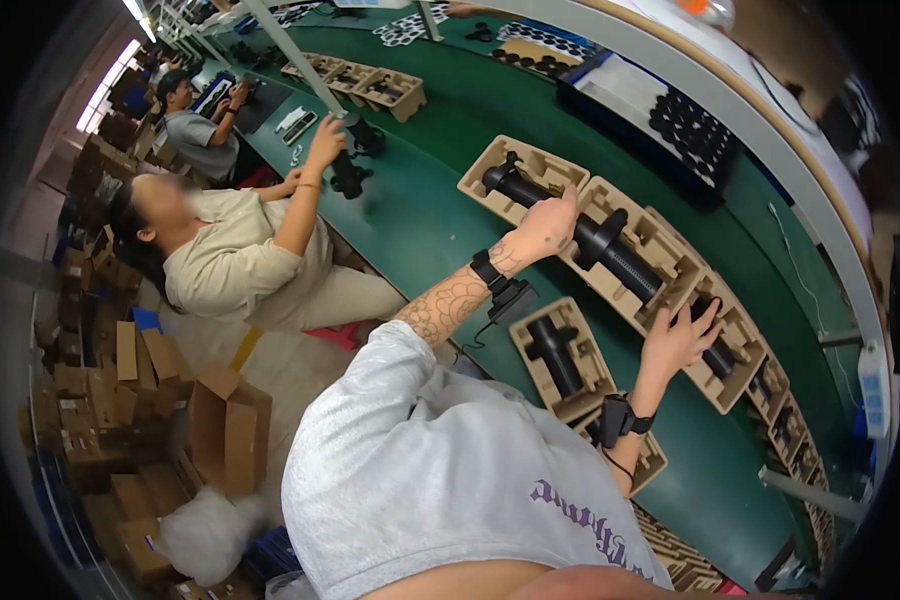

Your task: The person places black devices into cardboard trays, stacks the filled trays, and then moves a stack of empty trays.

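Observation:
My left hand [548,228] rests over the join of two tan molded-pulp trays. Its fingers are mostly curled, one lies along the tray edge, and what they grip is hidden. Beside it, a black tube-shaped device [518,187] lies in the left tray [477,172]. Another black tube with a wide collar [610,245] lies in the middle tray [602,283]. With fingers spread, my right hand [678,342] reaches into the right tray [735,388]. Its fingertips touch or hover over a black tubular part [716,358], partly covered by the hand.
Nearer me, another tray [598,375] holds a black device [555,355]. More filled trays [795,440] line the green table [710,455] at right. A metal frame [770,120] arches over a blue bin of black parts [660,130]. At left, a co-worker [255,240] handles a black device; cardboard boxes [228,430] crowd the floor.

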Available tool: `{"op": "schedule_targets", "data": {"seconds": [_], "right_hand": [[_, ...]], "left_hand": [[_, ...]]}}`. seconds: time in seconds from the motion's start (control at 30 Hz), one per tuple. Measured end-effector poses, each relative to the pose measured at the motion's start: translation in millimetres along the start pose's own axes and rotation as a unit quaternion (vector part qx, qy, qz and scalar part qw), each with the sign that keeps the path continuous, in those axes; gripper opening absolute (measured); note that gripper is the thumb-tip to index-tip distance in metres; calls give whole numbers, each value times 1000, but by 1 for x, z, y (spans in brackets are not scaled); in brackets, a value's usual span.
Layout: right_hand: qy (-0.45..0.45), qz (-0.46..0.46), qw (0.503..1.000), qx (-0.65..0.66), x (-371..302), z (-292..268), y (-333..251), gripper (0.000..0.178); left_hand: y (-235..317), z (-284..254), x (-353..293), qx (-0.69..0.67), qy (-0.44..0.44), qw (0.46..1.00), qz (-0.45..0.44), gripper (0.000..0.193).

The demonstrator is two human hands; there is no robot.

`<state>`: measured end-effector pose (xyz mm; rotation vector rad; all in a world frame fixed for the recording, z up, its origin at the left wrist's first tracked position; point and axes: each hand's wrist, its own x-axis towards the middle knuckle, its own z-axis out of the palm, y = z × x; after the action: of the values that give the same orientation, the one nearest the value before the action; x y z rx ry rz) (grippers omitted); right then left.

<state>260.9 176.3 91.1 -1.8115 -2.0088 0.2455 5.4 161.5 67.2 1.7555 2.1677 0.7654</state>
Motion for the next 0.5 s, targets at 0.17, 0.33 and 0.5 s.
{"op": "schedule_targets", "data": {"seconds": [0.17, 0.33, 0.5], "right_hand": [[-2, -72, 997, -2, 55, 21, -109, 37], [-78, -58, 995, -5, 95, 96, -195, 40], [-142, -13, 990, 1, 104, 176, -223, 44]], "left_hand": [[-75, -68, 49, 12, 69, 997, -34, 41], [-170, -101, 94, 87, 87, 989, -77, 31], [-239, -84, 119, 125, 52, 984, -114, 43]]}}
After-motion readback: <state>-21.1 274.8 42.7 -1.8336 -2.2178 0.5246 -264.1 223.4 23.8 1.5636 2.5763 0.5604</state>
